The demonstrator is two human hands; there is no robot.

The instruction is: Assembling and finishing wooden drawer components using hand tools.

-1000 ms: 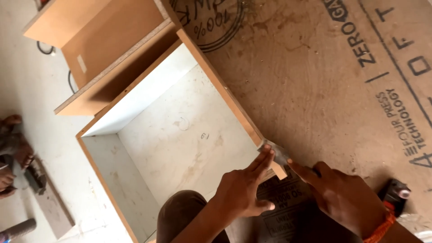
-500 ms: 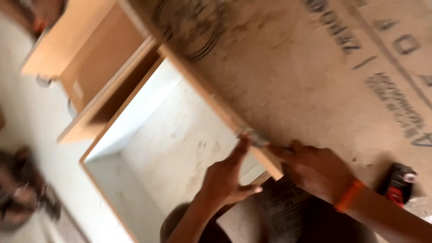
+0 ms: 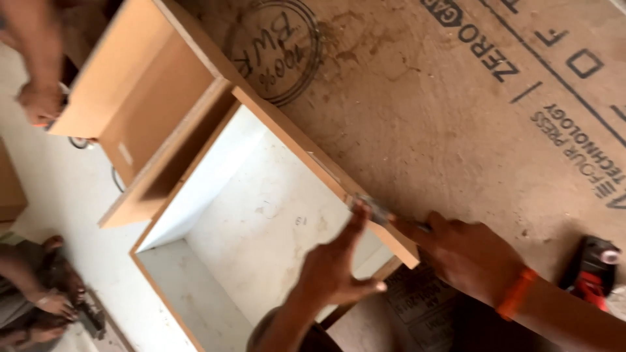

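An open wooden box (image 3: 293, 140) with tan edges and a white inside lies on a large brown board. My right hand (image 3: 469, 254), with an orange band at the wrist, grips a metal hand tool (image 3: 375, 210) whose tip rests on the box's near side edge, close to the corner. My left hand (image 3: 336, 270) is spread beside it. Its index finger reaches up to the edge right by the tool's tip and its thumb points right. It holds nothing.
The brown board (image 3: 456, 117) with printed markings fills the right side. A red and black power tool (image 3: 593, 267) lies at the right edge. Another person's arm and hand (image 3: 39, 101) reach to a second tan box at top left. Someone crouches at bottom left (image 3: 45, 300).
Both my hands stay at the same spot on the box edge, with the tool tip held against it. The view has swung, bringing another person's arm into sight at top left.
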